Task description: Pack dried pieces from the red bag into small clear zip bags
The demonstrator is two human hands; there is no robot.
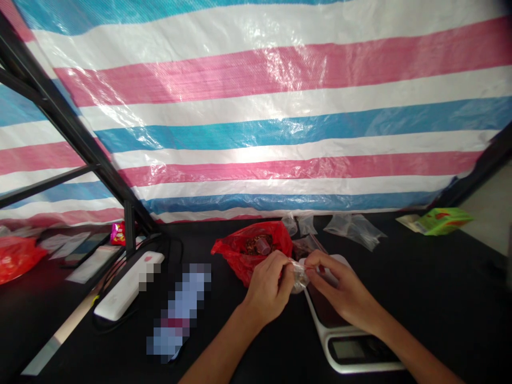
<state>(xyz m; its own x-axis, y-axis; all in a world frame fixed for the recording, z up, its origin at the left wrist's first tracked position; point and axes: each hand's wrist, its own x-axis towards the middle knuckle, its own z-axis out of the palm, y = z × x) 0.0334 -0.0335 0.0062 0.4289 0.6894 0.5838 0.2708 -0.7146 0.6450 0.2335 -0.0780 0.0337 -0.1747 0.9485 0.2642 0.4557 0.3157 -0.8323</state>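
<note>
My left hand (268,285) and my right hand (336,282) meet above the black table, and the fingertips of both pinch a small transparent plastic bag (299,276) between them. Its contents are hard to make out. Just behind my left hand lies an open red plastic bag (236,256) holding brown pieces (258,245). Under my right hand stands a white digital kitchen scale (352,344), its platform partly hidden by my fingers.
Several transparent plastic bags (354,229) lie along the back edge, near a green snack packet (444,221). To the left are a white power strip (128,285) with its cable and a pixelated object (180,312). A striped tarpaulin (256,133) hangs behind the black table.
</note>
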